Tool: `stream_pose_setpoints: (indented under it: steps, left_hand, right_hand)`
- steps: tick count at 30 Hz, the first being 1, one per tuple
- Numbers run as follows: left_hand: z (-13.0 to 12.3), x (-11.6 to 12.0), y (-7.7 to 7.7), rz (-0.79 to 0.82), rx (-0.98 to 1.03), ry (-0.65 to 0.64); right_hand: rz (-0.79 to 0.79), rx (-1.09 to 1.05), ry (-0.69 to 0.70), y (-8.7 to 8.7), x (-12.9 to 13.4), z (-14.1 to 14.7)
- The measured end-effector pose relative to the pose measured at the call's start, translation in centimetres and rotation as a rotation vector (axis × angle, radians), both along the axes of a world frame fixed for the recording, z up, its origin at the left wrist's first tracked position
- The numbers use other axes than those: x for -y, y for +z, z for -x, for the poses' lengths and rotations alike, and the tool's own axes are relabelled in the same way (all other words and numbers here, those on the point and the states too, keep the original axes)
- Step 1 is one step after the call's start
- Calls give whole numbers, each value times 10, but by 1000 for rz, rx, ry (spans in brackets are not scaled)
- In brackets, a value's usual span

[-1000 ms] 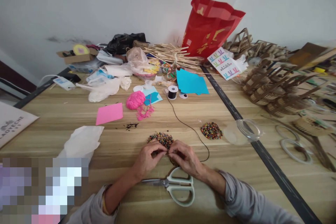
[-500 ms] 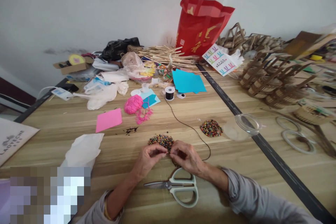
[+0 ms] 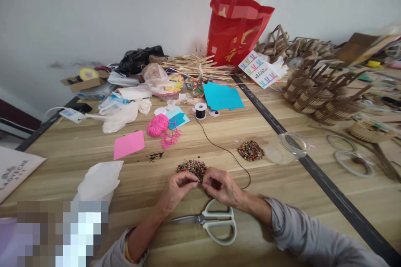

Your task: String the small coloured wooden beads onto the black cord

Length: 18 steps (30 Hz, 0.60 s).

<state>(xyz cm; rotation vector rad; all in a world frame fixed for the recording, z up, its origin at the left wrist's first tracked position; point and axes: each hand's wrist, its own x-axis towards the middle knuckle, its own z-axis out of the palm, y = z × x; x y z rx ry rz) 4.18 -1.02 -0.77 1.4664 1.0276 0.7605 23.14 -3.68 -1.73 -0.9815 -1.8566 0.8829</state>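
My left hand (image 3: 179,190) and my right hand (image 3: 223,187) meet fingertip to fingertip, both pinched, just in front of a pile of small multicoloured beads (image 3: 191,168). Thin black cord (image 3: 223,147) runs from a spool (image 3: 201,111) in a loop to my right hand, whose fingers grip its end part. Whatever sits between my left thumb and forefinger is too small to make out. Below the hands lie scissors (image 3: 203,219) with pale green handles, blades pointing left. A coiled string of beads (image 3: 250,150) rests to the right.
Pink yarn (image 3: 158,125), pink paper (image 3: 129,144) and blue paper (image 3: 224,96) lie farther back. A clear round container (image 3: 293,144) stands at right, near several small woven baskets (image 3: 313,98). Behind is a red bag (image 3: 236,33). White crumpled paper (image 3: 98,181) lies at left.
The view has shifted slightly, so the background sits a little farther left. Both hands keep nearly the same pinched pose in front of the bead pile.
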Motion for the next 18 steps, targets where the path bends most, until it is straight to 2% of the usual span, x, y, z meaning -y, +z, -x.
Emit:
stream_pose_setpoints:
  steps: [18]
  left_hand:
    - [-2, 1, -1, -10, 22, -17]
  right_hand:
    - [1, -2, 21, 3, 0, 1]
